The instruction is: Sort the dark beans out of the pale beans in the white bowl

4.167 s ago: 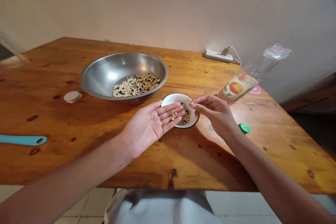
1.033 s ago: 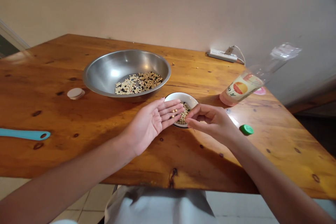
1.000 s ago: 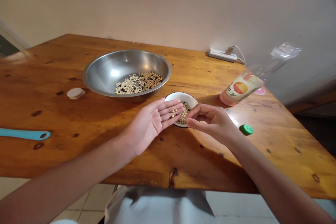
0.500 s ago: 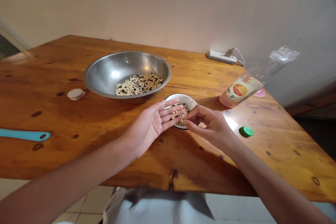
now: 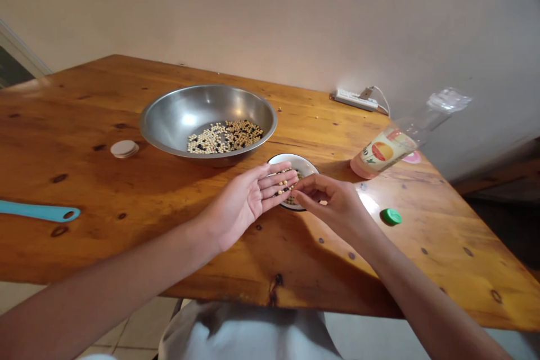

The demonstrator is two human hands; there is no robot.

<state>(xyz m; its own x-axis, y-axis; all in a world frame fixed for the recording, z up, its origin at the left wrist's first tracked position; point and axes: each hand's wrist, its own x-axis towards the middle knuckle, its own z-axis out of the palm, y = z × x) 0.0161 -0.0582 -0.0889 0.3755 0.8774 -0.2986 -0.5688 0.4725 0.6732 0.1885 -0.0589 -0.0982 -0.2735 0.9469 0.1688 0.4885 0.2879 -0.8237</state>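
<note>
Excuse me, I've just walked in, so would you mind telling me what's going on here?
A person is working with bare hands over a small white bowl of pale beans. The left hand lies open, palm up, across the bowl, and a few beans seem to sit on its fingers. The right hand is curled, its fingertips close beside them. Nearby, a wide stainless steel bowl holds pale and dark beans, on a wooden table.

Before me, knotty wooden table [image 5: 126, 253] against cream wall [image 5: 253, 22]; power strip [image 5: 354, 100] at far edge; white frame [image 5: 21, 39] far left; pale floor tiles [image 5: 143, 326] below; warm light on wood.
</note>
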